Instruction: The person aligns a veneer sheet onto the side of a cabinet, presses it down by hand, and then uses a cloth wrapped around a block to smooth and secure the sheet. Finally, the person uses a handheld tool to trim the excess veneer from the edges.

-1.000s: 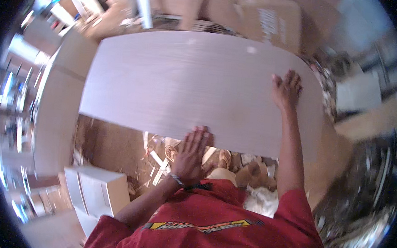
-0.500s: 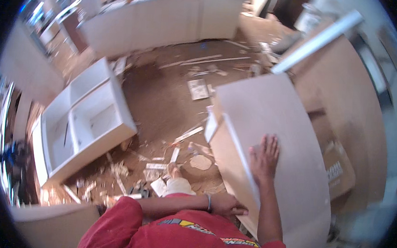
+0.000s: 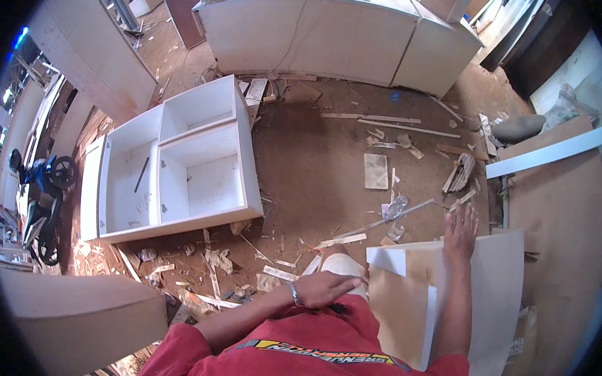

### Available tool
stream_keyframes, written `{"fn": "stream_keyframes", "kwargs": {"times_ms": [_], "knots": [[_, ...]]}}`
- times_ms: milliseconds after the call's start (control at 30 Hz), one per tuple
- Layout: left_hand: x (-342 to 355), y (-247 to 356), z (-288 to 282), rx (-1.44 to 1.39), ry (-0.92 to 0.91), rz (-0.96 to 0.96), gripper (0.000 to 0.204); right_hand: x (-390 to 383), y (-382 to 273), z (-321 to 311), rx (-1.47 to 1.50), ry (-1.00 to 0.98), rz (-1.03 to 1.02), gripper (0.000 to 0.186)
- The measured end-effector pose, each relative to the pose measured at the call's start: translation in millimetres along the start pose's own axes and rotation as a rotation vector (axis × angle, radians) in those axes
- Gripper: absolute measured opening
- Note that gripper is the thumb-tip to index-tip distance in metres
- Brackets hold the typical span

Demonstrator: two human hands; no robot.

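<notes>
A pale curved-edged board (image 3: pixel 488 289), with a brown panel (image 3: pixel 393 307) and white strip along its side, stands at my lower right. My right hand (image 3: pixel 461 232) is open over its top, fingers stretched out; whether it bears on the board is unclear. My left hand (image 3: pixel 326 286) is in front of my red shirt, left of the board, fingers loosely extended, apparently holding nothing. My leg (image 3: pixel 341 266) shows just beyond it. Scrap strips (image 3: pixel 339 240) and debris lie on the dirty floor around the board.
A white open cabinet (image 3: pixel 121 191) lies left. Long white counters (image 3: pixel 303 36) stand ahead, a leaning panel (image 3: pixel 88 58) behind the cabinet, a blue two-wheeler (image 3: pixel 47 176) far left. Large brown sheet (image 3: pixel 555 203) and white plank (image 3: pixel 551 148) lean right. A rounded piece (image 3: pixel 80 312) sits lower left.
My view has swung leftward, putting the pale board at my right instead of ahead. My left hand has left the board's edge for the front of my body. My right hand stays at the board.
</notes>
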State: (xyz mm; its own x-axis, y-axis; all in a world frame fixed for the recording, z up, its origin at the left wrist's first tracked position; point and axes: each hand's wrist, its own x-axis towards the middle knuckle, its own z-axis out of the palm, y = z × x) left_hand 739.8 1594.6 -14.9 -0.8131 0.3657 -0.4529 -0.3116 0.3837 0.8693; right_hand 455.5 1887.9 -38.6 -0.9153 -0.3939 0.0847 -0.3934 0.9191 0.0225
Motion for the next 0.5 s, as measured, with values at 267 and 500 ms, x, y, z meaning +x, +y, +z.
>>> {"fn": "stream_keyframes", "kwargs": {"times_ms": [267, 500], "knots": [[77, -9, -238, 0.027, 0.206, 0.107, 0.046, 175, -32, 109, 0.316, -0.709, -0.061, 0.065], [50, 57, -520, -0.187, 1.232, 0.453, 0.023, 414, -172, 222, 0.063, -1.142, -0.258, 0.066]]}}
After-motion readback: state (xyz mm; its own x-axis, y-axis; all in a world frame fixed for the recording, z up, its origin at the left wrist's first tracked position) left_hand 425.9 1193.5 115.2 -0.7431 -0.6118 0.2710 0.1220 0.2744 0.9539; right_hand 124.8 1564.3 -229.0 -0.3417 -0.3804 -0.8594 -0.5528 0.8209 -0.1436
